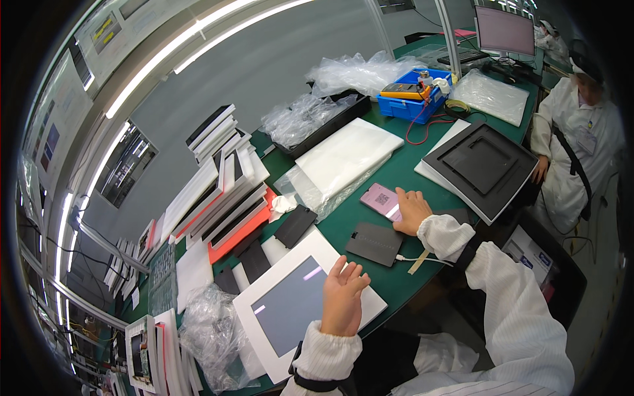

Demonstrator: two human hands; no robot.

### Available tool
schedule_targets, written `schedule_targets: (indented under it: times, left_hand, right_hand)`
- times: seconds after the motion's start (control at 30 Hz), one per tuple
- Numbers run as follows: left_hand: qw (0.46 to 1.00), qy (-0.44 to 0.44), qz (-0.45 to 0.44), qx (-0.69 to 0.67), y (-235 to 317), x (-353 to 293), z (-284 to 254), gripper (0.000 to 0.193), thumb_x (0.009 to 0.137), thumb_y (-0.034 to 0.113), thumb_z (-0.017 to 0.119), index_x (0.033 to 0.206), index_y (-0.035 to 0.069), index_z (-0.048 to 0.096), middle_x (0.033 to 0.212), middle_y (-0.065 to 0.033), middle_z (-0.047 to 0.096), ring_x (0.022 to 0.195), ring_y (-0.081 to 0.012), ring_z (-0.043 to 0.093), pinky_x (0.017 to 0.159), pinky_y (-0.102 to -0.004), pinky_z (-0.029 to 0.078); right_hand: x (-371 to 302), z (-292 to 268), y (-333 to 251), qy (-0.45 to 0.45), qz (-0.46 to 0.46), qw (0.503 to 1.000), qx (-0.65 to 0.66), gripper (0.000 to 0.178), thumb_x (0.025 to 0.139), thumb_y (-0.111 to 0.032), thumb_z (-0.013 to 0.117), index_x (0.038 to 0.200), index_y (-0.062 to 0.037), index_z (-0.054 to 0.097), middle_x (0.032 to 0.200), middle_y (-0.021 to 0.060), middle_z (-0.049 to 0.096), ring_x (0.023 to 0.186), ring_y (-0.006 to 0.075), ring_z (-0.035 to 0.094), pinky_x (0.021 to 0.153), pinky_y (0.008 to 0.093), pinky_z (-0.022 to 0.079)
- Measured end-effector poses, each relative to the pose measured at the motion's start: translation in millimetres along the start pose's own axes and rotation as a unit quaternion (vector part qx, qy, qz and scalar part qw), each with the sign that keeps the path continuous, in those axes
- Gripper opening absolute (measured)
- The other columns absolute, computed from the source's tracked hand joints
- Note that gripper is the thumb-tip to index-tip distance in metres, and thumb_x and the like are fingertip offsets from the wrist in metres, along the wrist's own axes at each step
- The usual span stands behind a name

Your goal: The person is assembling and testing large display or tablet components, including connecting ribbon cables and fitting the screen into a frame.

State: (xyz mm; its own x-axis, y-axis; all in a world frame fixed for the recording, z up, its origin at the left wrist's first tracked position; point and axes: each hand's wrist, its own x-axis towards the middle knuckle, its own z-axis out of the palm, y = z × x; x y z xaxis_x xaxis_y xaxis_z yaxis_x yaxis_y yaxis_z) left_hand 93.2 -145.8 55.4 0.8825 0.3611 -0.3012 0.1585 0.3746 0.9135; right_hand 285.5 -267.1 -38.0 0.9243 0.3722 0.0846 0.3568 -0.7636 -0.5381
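My right hand (413,212) has its thumb and fingers around the right end of a phone (378,198), whose lit pink screen shows a square code. My left hand (342,300) is open, palm up with fingers loosely bent and nothing in it, over a white-framed flat display (281,310). That display lies tilted at the near edge of the table, its grey screen facing up. Just below the phone rests a dark grey flat box (374,243), and a white cable (426,259) runs from its right side.
Stacked frames (221,191) and crumpled clear plastic (214,336) fill the left. Behind are white foam sheets (350,155), a black bin (317,125) of plastic and a blue crate (409,105) with a meter. A black tray (482,165) and a seated person (574,145) are at right.
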Motion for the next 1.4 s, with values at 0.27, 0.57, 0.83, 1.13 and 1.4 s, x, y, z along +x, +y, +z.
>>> schedule_targets:
  times: [0.27,0.57,0.83,1.13,1.4]
  left_hand:
    - [0.994,-0.007,0.093,-0.056,33,-65,-46,0.074,0.070,-0.012,0.058,0.133,-0.008,0.020,0.124,-0.0246,0.037,0.122,-0.0335,0.038,0.104,-0.0440,0.031]
    - [0.973,0.068,0.216,-0.038,23,-29,-112,0.056,0.073,-0.010,0.056,0.125,-0.002,0.035,0.114,-0.0150,0.046,0.108,-0.0240,0.049,0.095,-0.0366,0.040]
    - [0.877,0.097,0.286,0.373,15,26,-116,0.041,0.069,-0.004,0.059,0.109,0.000,0.053,0.110,-0.0101,0.054,0.106,-0.0203,0.051,0.092,-0.0339,0.040]
    - [0.662,0.006,0.363,0.656,14,84,-97,0.045,0.061,0.009,0.075,0.103,0.005,0.060,0.113,-0.0157,0.055,0.106,-0.0327,0.050,0.093,-0.0375,0.039]
    - [0.650,-0.006,0.304,0.696,23,93,-112,0.015,0.071,0.012,0.068,0.083,0.005,0.062,0.077,-0.0127,0.060,0.078,-0.0305,0.059,0.071,-0.0372,0.045]
  right_hand:
    - [-28,-36,56,0.172,-0.008,0.983,-0.063,0.065,0.066,-0.017,0.067,0.122,-0.0018,0.038,0.107,0.0204,0.050,0.104,0.0361,0.044,0.085,0.0428,0.041]
    - [-208,-101,49,0.253,0.005,0.931,0.265,0.037,0.072,0.006,0.056,0.107,-0.0022,0.049,0.072,0.0034,0.053,0.068,0.0119,0.050,0.066,0.0254,0.039]
    - [-255,-58,93,0.429,0.105,0.853,0.278,0.031,0.075,0.008,0.055,0.104,-0.0028,0.051,0.081,0.0029,0.052,0.073,0.0102,0.049,0.069,0.0236,0.040]
    - [-275,-64,99,0.445,0.109,0.844,0.279,0.035,0.074,0.011,0.049,0.106,-0.0010,0.052,0.105,0.0084,0.056,0.096,0.0159,0.051,0.086,0.0273,0.038]
    - [-268,-69,90,0.415,0.083,0.862,0.277,0.029,0.075,0.010,0.049,0.102,-0.0001,0.053,0.104,0.0088,0.055,0.095,0.0166,0.051,0.087,0.0274,0.038]
